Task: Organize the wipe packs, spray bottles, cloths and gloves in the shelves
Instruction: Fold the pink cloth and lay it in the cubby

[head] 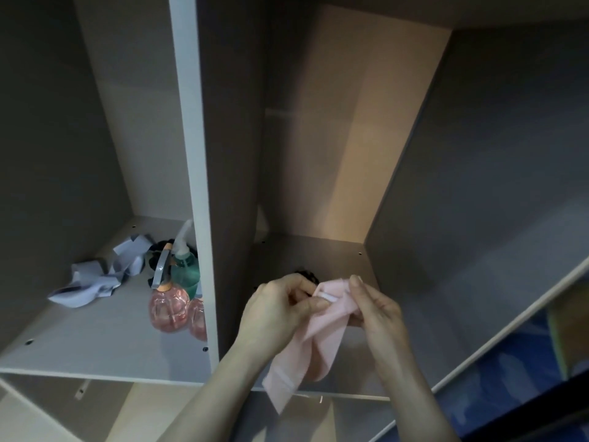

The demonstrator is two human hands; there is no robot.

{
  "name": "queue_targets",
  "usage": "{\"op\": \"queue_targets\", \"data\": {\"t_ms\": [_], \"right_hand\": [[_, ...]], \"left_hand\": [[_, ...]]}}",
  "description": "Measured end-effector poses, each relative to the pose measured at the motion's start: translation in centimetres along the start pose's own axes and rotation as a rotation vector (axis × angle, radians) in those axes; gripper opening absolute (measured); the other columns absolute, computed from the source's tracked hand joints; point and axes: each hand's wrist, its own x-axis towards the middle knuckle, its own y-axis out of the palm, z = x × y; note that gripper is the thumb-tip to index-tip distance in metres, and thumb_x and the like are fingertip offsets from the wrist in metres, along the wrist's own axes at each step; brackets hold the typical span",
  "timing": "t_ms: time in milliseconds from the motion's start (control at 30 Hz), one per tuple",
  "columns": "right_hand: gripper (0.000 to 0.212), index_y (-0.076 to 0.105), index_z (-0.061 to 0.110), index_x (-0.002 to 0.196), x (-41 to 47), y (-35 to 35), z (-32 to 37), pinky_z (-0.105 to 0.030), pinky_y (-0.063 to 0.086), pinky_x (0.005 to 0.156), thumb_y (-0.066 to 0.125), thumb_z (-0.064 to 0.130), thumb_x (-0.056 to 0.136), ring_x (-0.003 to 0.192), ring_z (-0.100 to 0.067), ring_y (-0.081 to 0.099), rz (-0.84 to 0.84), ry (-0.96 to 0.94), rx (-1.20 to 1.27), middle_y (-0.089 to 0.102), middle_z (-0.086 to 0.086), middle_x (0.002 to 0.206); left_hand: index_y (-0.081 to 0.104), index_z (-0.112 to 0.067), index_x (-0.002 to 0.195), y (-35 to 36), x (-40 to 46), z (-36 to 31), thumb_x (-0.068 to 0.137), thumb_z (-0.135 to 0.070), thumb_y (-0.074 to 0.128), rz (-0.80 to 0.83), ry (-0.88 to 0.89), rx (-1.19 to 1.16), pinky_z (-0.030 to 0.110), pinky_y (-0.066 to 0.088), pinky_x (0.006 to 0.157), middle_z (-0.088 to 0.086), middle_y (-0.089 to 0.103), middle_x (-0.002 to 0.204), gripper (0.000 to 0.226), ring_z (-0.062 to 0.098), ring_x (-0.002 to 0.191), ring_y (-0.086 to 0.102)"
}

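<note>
A pale pink cloth hangs folded in front of the right shelf compartment. My left hand pinches its upper left edge and my right hand pinches its upper right corner. A small dark item lies on the shelf just behind my hands, mostly hidden. In the left compartment stand two pink spray bottles and a green spray bottle, close to the divider. A crumpled white and grey cloth lies behind them to the left.
A vertical divider panel separates the two compartments. The right side wall slopes close to my right hand. Blue patterned fabric shows at the lower right, outside the cabinet. A lower shelf level is visible beneath.
</note>
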Motion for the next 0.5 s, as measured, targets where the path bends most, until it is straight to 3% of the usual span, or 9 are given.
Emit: {"op": "queue_targets", "data": {"t_ms": [167, 400, 500], "right_hand": [[0.032, 0.076, 0.023, 0.093, 0.14, -0.05, -0.34, -0.052, 0.050, 0.093, 0.050, 0.041, 0.092, 0.093, -0.029, 0.069, -0.005, -0.034, 0.056, 0.075, -0.008, 0.090], [0.037, 0.071, 0.009, 0.106, 0.50, -0.14, -0.37, -0.043, 0.051, 0.091, 0.049, 0.034, 0.089, 0.097, -0.030, 0.068, 0.034, -0.018, 0.230, 0.073, -0.014, 0.099], [0.038, 0.068, 0.006, 0.111, 0.36, -0.39, -0.56, -0.043, 0.051, 0.094, 0.048, 0.031, 0.091, 0.100, -0.030, 0.068, 0.071, 0.004, 0.242, 0.072, -0.015, 0.103]], "left_hand": [[0.067, -0.030, 0.086, -0.19, 0.04, -0.16, 0.075, -0.041, 0.074, -0.126, 0.051, 0.068, 0.040, 0.054, 0.071, -0.012, 0.068, 0.077, 0.017, 0.004, 0.074, 0.064], [0.062, -0.029, 0.083, 0.45, 0.06, 0.16, 0.062, -0.054, 0.078, 0.013, 0.001, 0.040, 0.042, 0.055, 0.071, -0.010, 0.066, 0.076, 0.037, 0.009, 0.072, 0.063], [0.065, -0.022, 0.079, 0.72, 0.16, -0.11, 0.061, -0.054, 0.075, 0.067, -0.033, -0.134, 0.044, 0.055, 0.071, 0.002, 0.068, 0.076, 0.038, 0.020, 0.070, 0.064]]}}
